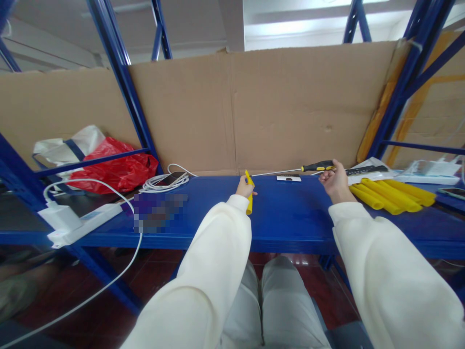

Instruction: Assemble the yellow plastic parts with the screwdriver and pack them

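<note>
My left hand (pixel 244 186) is closed around a yellow tube (pixel 249 203), which stands roughly upright above the blue shelf (pixel 290 208). In my right hand (pixel 334 180) is the black and yellow handle of a long screwdriver (pixel 317 166). Its thin shaft points left, and the tip reaches the area of the yellow tube; whether it touches the tube I cannot tell. Between my hands, further back, lies a small white and black item (pixel 289 178). Several more yellow tubes (pixel 394 194) lie side by side to the right of my right hand.
A cardboard sheet (pixel 276 106) closes off the back. On the left are a red plastic bag (pixel 114 162), a coiled white cable (pixel 165 183) with a phone, and a white power strip (pixel 85 225). Blue rack posts (pixel 134 111) stand either side. Another power strip (pixel 428 179) lies at right.
</note>
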The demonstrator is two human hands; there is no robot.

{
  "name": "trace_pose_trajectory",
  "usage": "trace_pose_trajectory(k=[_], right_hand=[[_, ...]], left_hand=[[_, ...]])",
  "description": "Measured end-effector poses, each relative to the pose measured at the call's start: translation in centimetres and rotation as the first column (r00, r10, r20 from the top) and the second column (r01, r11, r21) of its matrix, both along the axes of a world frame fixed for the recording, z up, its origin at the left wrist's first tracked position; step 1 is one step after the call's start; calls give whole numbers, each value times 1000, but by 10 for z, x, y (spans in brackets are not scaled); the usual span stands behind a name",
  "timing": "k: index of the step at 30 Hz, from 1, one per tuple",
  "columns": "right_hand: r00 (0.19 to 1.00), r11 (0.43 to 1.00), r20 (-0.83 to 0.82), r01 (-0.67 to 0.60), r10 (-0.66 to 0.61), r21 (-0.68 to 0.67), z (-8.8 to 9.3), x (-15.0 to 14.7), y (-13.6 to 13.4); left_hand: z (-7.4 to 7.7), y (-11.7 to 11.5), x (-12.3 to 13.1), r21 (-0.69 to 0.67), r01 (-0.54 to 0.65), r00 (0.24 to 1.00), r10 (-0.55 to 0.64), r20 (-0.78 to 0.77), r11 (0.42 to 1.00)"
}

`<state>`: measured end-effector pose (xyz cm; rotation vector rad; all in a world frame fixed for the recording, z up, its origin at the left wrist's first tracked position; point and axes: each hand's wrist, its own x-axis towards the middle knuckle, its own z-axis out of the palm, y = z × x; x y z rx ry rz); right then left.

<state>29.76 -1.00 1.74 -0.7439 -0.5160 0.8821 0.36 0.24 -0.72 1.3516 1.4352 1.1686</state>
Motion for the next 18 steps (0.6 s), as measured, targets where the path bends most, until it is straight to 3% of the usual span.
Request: trace_pose_trajectory(k=[7,18], right_hand=[[996,991,-20,81,-84,-104,8,-10,-11],[999,994,53,8,-2,-107,9,-11,-14]], left_hand=[[-1,1,-1,7,5,1000,-5,7,1000],[-3,2,-1,10,2,1000,-2,-8,1000]])
